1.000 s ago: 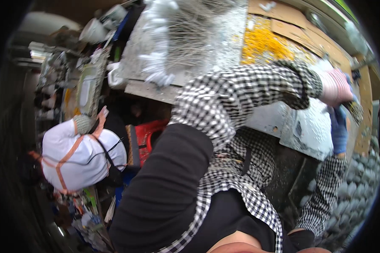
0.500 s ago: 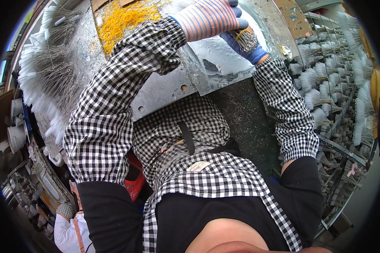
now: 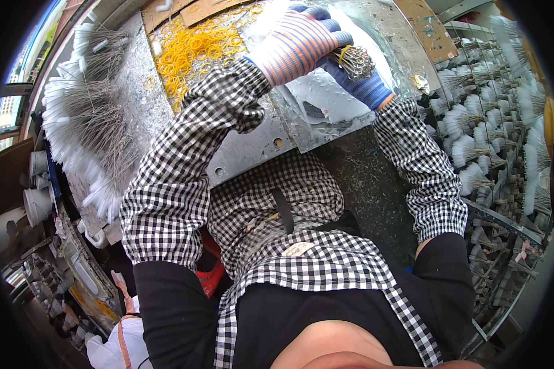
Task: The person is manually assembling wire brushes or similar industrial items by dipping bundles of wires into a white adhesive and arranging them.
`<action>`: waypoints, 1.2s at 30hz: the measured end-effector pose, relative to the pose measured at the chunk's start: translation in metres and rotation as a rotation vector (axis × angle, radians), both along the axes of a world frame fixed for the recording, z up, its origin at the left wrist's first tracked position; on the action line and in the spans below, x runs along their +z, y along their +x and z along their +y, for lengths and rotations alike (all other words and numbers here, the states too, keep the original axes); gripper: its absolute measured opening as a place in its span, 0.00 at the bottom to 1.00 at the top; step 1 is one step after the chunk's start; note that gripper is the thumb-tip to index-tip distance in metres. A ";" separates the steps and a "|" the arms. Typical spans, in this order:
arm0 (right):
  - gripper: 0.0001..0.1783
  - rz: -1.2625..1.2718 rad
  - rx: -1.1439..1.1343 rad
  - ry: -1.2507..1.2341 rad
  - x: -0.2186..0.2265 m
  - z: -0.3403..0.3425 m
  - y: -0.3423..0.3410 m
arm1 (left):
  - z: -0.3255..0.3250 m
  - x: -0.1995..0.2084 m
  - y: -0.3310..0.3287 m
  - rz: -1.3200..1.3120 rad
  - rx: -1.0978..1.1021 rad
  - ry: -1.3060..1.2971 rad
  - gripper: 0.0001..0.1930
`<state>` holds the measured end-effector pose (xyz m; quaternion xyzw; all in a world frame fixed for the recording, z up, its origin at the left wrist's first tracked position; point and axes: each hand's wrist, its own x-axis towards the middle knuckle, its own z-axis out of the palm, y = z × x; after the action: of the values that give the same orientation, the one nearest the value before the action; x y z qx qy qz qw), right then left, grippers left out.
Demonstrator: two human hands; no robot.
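My left hand [image 3: 305, 44], in an orange-and-blue striped glove, is closed around a bundle of thin twisted wire stems [image 3: 355, 61]. The looped wire ends stick out toward the right, and a yellow rubber band [image 3: 343, 55] circles the stems. My right hand [image 3: 364, 89], in a blue glove, is closed beneath and beside the same bundle; most of its fingers are hidden behind the stems and my left hand. The bundle's other end is covered by the left glove. Both hands are above a pale, glossy sheet [image 3: 320, 92] on the metal table [image 3: 246, 138].
Loose yellow rubber bands [image 3: 197, 49] lie in a heap at the table's far left. Beside them spread many wire-stemmed brushes [image 3: 86, 132] with white bristles. Racks of bundled white brushes [image 3: 468, 141] stand at the right. Another person's white sleeve [image 3: 114, 344] shows at lower left.
The view has shifted slightly. Both hands stay together at the bundle, whose looped ends and rubber band now show more plainly beside the left glove.
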<state>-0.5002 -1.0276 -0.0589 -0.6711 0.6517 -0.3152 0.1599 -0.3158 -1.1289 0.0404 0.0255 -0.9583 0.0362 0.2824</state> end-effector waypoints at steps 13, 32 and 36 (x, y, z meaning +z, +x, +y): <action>0.16 -0.500 0.574 -0.625 0.217 0.107 0.185 | 0.106 -0.066 0.135 1.550 -0.057 2.548 0.25; 0.22 -0.745 1.055 -0.298 0.214 0.129 0.244 | 0.170 -0.109 0.162 1.499 -0.613 2.664 0.20; 0.18 -0.699 1.211 -0.422 0.218 0.114 0.241 | 0.163 -0.092 0.147 1.749 0.245 2.537 0.21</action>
<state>-0.2588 -0.9134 0.1590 -0.7907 0.0024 -0.4861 0.3723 -0.1686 -0.9656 -0.0514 0.3288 0.1076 -0.7774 0.5254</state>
